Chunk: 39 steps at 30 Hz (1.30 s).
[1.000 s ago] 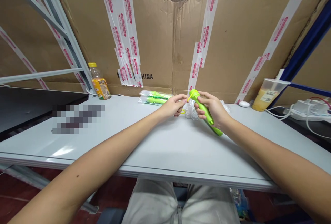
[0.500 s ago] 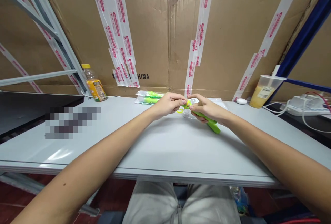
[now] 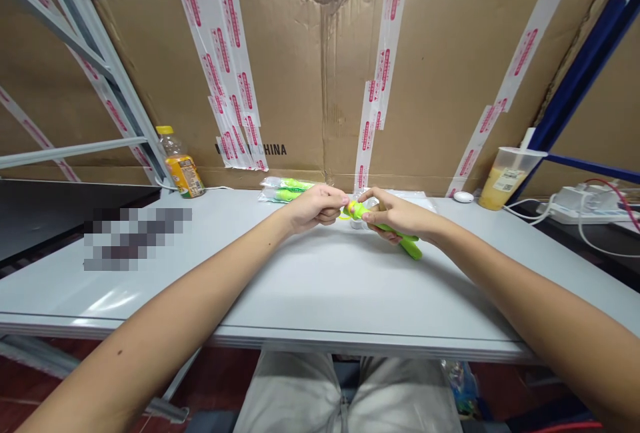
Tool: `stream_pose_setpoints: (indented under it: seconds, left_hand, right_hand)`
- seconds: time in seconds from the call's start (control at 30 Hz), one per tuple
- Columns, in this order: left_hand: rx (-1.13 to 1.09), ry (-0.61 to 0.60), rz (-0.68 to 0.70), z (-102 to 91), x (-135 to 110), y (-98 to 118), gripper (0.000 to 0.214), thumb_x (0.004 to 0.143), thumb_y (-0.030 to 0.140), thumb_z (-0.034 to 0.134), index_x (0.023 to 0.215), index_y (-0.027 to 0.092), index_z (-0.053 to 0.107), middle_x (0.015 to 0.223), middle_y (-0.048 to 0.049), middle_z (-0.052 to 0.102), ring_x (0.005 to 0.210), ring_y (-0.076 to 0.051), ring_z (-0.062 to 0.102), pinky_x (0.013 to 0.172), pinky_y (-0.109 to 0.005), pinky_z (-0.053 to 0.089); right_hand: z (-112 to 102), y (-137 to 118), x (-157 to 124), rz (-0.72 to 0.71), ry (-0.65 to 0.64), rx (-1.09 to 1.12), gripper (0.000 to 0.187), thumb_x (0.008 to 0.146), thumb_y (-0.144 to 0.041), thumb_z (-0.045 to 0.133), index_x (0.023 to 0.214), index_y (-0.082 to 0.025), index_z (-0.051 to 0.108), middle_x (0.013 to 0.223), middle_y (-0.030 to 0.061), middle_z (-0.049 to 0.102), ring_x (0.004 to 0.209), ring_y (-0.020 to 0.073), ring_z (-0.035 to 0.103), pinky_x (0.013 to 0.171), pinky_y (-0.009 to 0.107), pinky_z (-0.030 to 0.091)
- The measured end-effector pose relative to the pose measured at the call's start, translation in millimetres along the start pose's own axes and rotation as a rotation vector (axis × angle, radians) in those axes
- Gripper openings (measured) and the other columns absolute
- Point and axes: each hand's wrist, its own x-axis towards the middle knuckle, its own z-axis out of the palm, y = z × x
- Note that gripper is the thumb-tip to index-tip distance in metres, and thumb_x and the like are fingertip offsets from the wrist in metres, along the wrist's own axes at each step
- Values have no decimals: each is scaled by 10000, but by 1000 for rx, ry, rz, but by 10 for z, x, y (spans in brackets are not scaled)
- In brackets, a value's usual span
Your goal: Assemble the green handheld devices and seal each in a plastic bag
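Note:
A bright green, plier-like thing (image 3: 383, 221) with two handle-like legs and a yellow end lies in my right hand (image 3: 393, 213). My right fingers are wrapped round its middle, with the legs slanting down to the right. My left hand (image 3: 320, 208) is closed, thumb and finger pinched at the tip of the yellow end. Whether a small piece sits in that pinch is hidden. Just beneath the hands, on the table, are a small clear round cup (image 3: 357, 224) and part of a yellow ring (image 3: 344, 217), both partly covered.
Green items in clear plastic wrap (image 3: 287, 189) lie behind my left hand. A juice bottle (image 3: 185, 173) stands at the back left. A drink cup (image 3: 507, 179), a white oval object (image 3: 463, 197) and a power strip (image 3: 580, 209) are right. Cardboard (image 3: 300, 86) walls the back.
My left hand has drawn slightly left, and its fingers cover less of the yellow end. My right hand keeps its grip on the green plier-like thing.

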Motion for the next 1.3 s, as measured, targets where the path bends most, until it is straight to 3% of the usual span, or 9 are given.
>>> stream_pose_setpoints:
  seconds: [0.1, 0.2, 0.37, 0.5, 0.7, 0.93, 1.1, 1.2, 1.3]
  left_hand:
    - [77, 15, 27, -5, -7, 10, 281, 759, 377, 769, 751, 110, 680, 479, 94, 239, 457, -36, 168, 467, -226, 130]
    - [121, 39, 49, 41, -1, 12, 303, 752, 388, 769, 811, 96, 719, 485, 91, 240, 472, -41, 171, 485, -239, 118]
    - [131, 103, 46, 95, 23, -10, 340, 725, 426, 775, 794, 97, 722, 464, 90, 247, 459, -40, 159, 483, -250, 106]
    - [203, 125, 63, 72, 36, -14, 341, 722, 439, 764, 709, 107, 687, 467, 75, 277, 458, -49, 200, 474, -249, 117]
    - [394, 134, 168, -49, 45, -58, 571, 833, 584, 616, 498, 163, 424, 460, 37, 355, 444, -54, 267, 466, -249, 167]
    - [434, 163, 245, -57, -5, -38, 492, 840, 610, 602, 762, 131, 681, 462, 59, 377, 433, -64, 304, 455, -230, 234]
    - [431, 219, 291, -5, -34, -11, 458, 863, 527, 618, 637, 130, 642, 483, 26, 456, 448, -68, 397, 466, -230, 339]
    - [395, 356, 344, 31, -5, -25, 344, 822, 465, 688, 811, 121, 677, 551, 26, 511, 464, -71, 445, 445, -214, 363]
    - [316, 364, 402, 78, 34, -43, 433, 742, 391, 781, 1063, 141, 635, 835, -35, 625, 619, -104, 576, 472, -210, 450]
  right_hand:
    - [23, -2, 20, 54, 68, -19, 341, 865, -292, 617, 1101, -270, 372, 622, -62, 514, 411, 99, 390, 384, 226, 327]
    - [-13, 30, 36, 59, 44, -98, 351, 867, -318, 626, 1104, -263, 372, 627, -61, 506, 426, 103, 398, 395, 227, 323]
    - [-87, 105, 23, -80, -62, -288, 358, 898, -381, 583, 1159, -242, 382, 669, -56, 513, 483, 113, 425, 461, 240, 351]
    - [-67, 98, -24, -259, -53, -396, 353, 906, -376, 579, 1173, -228, 401, 765, -27, 563, 584, 117, 442, 542, 239, 357]
    - [-57, 156, -5, -358, -102, -73, 379, 922, -426, 578, 1190, -250, 376, 674, -75, 489, 470, 85, 390, 455, 208, 315]
    - [-88, 218, 117, -257, -73, 400, 442, 843, -432, 661, 1115, -272, 351, 634, -78, 505, 378, 71, 345, 372, 185, 260]
    - [-130, 231, 126, -225, -29, 481, 358, 867, -411, 628, 1075, -276, 370, 656, -66, 508, 386, 67, 354, 376, 182, 273]
    - [-172, 245, 115, -240, -29, 487, 340, 877, -405, 621, 1073, -265, 382, 667, -60, 507, 398, 69, 369, 384, 190, 292]
    - [-164, 243, 104, -233, -114, 470, 338, 886, -403, 610, 1090, -254, 386, 676, -51, 524, 398, 79, 392, 377, 196, 305]
